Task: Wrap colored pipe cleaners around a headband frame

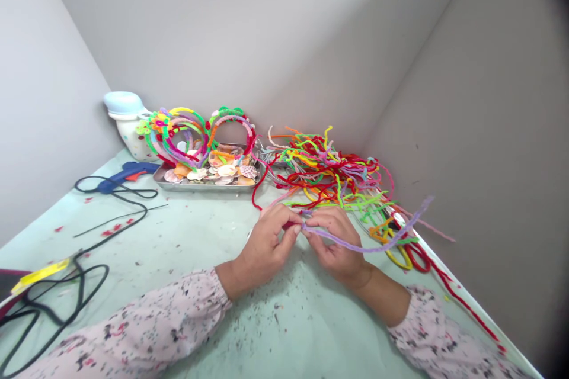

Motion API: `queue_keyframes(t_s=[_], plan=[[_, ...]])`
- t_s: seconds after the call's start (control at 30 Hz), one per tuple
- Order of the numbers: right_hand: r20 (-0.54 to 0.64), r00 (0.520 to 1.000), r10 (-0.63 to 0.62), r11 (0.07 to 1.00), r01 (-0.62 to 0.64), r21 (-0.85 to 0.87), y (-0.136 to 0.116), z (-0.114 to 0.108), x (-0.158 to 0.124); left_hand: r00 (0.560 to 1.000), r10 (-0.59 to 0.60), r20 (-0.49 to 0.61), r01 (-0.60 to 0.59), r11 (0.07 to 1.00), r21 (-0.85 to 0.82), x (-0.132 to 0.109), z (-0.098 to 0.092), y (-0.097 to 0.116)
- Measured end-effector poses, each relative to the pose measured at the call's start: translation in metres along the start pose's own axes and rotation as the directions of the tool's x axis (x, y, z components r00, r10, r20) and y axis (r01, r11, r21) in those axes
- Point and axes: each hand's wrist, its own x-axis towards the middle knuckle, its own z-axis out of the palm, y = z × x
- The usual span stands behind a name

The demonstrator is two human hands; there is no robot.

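My left hand [267, 243] is closed in a pinch, thumb against forefinger, with a bit of dark red fuzzy material [290, 225] at the fingertips. Beside it, my right hand [340, 249] pinches a lilac pipe cleaner [393, 238], whose free end sweeps out to the right and curves upward. The fingertips of both hands nearly meet where the lilac and red pieces come together. A second short stretch of lilac shows just above the pinch. Fingers hide most of the held part, so its full shape cannot be made out.
Behind my hands lies a tangled heap of colourful pipe cleaners [329, 172]. A metal tray [208, 188] holds seashells [226, 170], with decorated headbands [178, 136] on top. Leftward are a blue glue gun [127, 176], a black cord [144, 213] and a white container [131, 130].
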Motion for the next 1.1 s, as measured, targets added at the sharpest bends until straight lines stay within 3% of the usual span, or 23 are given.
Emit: queue_keyframes(t_s=[0.5, 0.67, 1.1], plan=[[0.066, 0.996, 0.056, 0.997, -0.059, 0.047, -0.0015, 0.0002, 0.0007, 0.993, 0.114, 0.043, -0.121, 0.96, 0.251, -0.0007, -0.0017, 0.0003], [0.103, 0.987, 0.124, 0.99, -0.13, 0.053, -0.0007, 0.0009, -0.0014, 0.99, 0.134, 0.043, -0.141, 0.94, 0.311, -0.0002, -0.0016, 0.0005], [0.155, 0.975, 0.16, 0.984, -0.169, 0.047, 0.0012, 0.0006, -0.0009, 0.991, 0.126, 0.039, -0.132, 0.932, 0.337, -0.0011, -0.001, 0.0]])
